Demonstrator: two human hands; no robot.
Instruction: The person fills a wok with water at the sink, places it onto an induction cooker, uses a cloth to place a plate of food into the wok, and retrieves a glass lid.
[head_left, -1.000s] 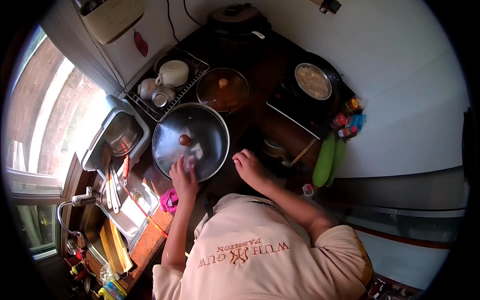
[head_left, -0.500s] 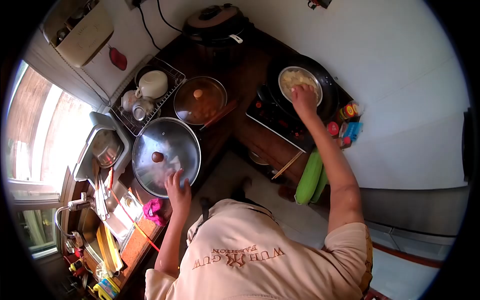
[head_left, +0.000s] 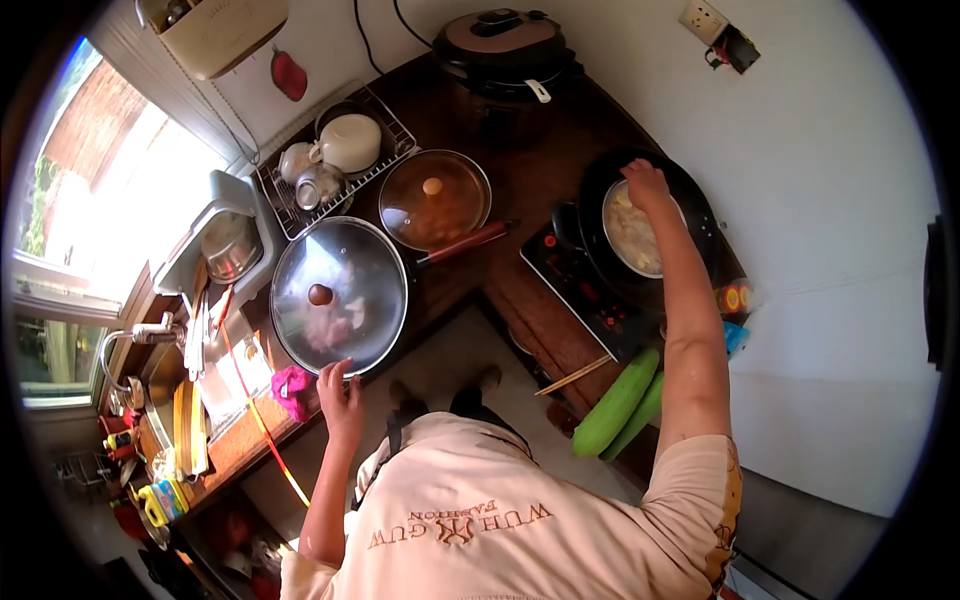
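On the left counter lies a large glass lid (head_left: 350,270) with a brown knob. My left hand (head_left: 341,392) is at its near edge, fingers apart, holding nothing. On the right, my right hand (head_left: 646,182) is at the far rim of a round metal dish (head_left: 628,232) of pale food, its fingers bent; what they grip, if anything, is too small to tell. The dish sits inside a black wok (head_left: 705,225) on the induction cooker (head_left: 575,290).
A lidded pan (head_left: 450,205) stands behind the large lid. Beyond are a dish rack (head_left: 290,215) and a rice cooker (head_left: 500,50). Green gourds (head_left: 615,405) and chopsticks (head_left: 577,375) lie near the cooker's front edge. The sink (head_left: 225,385) is at the left.
My right hand has gone from beside the large lid to the dish in the wok, then to its far rim. My left hand has slid to the lid's near edge. The view has shifted.
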